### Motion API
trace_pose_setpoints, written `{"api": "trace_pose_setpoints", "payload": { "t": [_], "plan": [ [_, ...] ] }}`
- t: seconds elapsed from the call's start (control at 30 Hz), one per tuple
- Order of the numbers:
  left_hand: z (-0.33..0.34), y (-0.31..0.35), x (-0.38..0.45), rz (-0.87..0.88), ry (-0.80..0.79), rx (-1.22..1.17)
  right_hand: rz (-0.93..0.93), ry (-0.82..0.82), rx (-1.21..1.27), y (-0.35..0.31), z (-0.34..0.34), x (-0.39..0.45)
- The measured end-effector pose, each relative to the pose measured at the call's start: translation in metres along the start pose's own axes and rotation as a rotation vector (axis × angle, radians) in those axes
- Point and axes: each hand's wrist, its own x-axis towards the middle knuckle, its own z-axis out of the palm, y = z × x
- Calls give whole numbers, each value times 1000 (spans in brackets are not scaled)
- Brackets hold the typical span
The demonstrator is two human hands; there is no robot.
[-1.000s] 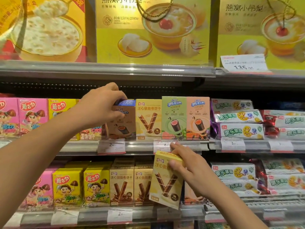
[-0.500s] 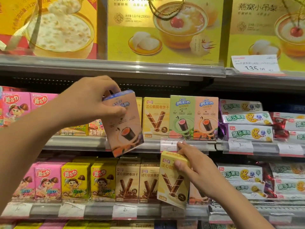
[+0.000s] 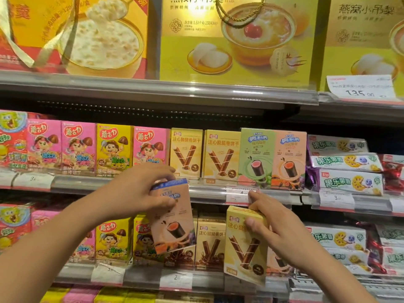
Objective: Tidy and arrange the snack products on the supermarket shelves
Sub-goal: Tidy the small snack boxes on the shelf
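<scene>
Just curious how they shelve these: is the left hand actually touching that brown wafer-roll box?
Touching. The head view shows the left hand gripping the brown box by its top, fingers over the upper edge and thumb across the front.

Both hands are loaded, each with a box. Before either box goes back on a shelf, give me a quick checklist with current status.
1. Left hand grips the tan cardboard wafer-roll box with the blue top: ok, fingers over its top, thumb on its front.
2. Right hand holds the pale yellow cardboard wafer-stick box: ok.
3. Tan box upright: not ok, it is tilted.
4. Matching row for the yellow box on the middle shelf: ok, two same-design boxes stand there.
5. Free slot for either box: cannot tell, the front row shows no gap.
6. Depth behind the front row: cannot tell.
</scene>
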Motion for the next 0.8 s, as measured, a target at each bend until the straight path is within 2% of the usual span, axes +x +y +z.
{"api": "trace_pose_setpoints", "payload": {
  "t": [0.2, 0.4, 0.6, 0.8],
  "plan": [
    [29, -15, -12, 29, -9, -3, -135, -114, -73, -19, -29, 6],
    [50, -32, -19, 44, 62, -59, -279, -199, -38, -52, -66, 36],
    [77, -44, -26, 92, 74, 19, -313, -46, 30, -84, -95, 81],
    [80, -44, -27, 88, 86, -12, -316, 134, 51, -114, -121, 126]
  ]
}}
